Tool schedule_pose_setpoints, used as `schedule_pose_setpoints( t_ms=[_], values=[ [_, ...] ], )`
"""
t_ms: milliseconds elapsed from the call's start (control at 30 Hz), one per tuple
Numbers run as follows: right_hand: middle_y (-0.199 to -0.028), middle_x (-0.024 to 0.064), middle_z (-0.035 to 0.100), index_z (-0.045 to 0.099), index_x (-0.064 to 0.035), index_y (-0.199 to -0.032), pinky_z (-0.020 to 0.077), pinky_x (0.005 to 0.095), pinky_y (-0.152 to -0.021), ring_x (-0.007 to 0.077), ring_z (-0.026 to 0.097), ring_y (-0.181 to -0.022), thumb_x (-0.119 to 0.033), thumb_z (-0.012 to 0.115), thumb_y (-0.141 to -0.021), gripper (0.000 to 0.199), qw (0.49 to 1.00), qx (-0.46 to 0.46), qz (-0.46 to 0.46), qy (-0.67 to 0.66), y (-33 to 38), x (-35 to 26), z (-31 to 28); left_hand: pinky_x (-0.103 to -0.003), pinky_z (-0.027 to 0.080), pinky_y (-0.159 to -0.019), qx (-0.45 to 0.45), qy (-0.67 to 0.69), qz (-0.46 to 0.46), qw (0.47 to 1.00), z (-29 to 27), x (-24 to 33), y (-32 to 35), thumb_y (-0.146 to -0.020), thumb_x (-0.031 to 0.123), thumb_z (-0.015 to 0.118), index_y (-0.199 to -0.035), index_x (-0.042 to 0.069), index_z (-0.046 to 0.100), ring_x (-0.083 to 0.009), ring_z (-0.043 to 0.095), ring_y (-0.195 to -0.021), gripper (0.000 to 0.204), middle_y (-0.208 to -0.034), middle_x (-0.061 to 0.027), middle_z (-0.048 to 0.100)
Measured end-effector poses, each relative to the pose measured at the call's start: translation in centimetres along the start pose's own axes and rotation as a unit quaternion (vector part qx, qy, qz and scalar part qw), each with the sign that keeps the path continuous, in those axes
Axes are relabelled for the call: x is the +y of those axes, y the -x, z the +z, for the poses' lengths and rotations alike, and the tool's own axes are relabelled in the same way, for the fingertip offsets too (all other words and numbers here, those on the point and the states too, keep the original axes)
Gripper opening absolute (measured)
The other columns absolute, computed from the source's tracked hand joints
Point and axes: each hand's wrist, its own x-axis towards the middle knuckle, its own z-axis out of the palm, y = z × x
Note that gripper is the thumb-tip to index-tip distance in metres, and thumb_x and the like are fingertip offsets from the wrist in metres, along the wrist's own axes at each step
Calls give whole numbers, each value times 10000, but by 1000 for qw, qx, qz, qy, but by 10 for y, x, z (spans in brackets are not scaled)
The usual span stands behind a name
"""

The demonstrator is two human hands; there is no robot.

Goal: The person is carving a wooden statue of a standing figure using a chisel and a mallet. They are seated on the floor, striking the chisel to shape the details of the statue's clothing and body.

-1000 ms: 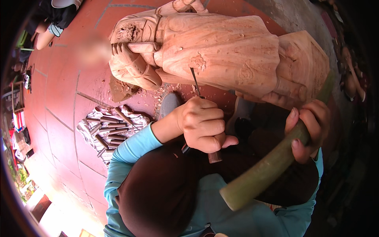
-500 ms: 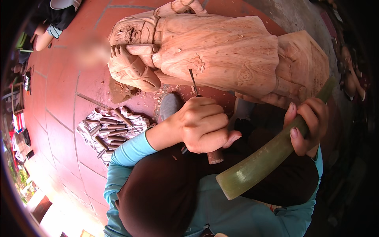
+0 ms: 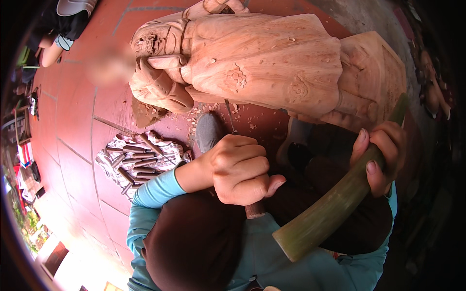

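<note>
My left hand (image 3: 242,169) is closed around a carving chisel (image 3: 255,210); its thin dark blade points away from me, the tip just short of the near side of a carved wooden statue (image 3: 272,53). The handle's butt sticks out below my fist. In my right hand (image 3: 386,148) is a curved, greenish club (image 3: 323,213), its wide end hanging toward my lap and its narrow end rising past my fingers. The statue, a robed figure, lies across in front of me with its base to the right. A flower relief (image 3: 236,78) and a second one (image 3: 299,86) mark its robe.
Left of my legs, a striped cloth (image 3: 110,157) bears several dark-handled chisels (image 3: 144,163). Wood shavings (image 3: 246,115) litter the red tiled floor (image 3: 70,121) around my grey shoe (image 3: 208,131). Another person (image 3: 73,26) is partly visible at the far left.
My left hand has drawn the chisel back toward me and slightly left, so its tip has come off the flower relief. The wide end of the club has dropped a little.
</note>
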Motion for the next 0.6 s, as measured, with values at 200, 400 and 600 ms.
schedule_pose_setpoints(
  t_ms=[200,400,600],
  values=[
    [-790,81,506,417,-241,-1115,415,342,-446,217,495,-564,73,641,-772,516,1000,-3,-7,-3,-2,-1,-1,-265,250,-337,-4,7,37,999,3,-8,3,-782,2,612,-639,38,393,-133,365,-389,264,-534,-34,400],
    [-783,76,506,420,-240,-1116,416,343,-446,213,496,-558,59,639,-781,500,1000,6,-19,-2,-4,0,3,-262,247,-337,28,-27,43,998,7,-14,3,-747,1,695,-575,86,339,-134,363,-400,404,-518,10,321],
    [-785,76,506,426,-243,-1112,414,341,-443,215,497,-561,62,641,-778,501,1000,1,-14,-6,-4,-1,3,-261,262,-342,1,-13,56,998,2,-17,7,-781,6,624,-616,45,390,-134,371,-395,289,-537,-33,400]
  ],
)
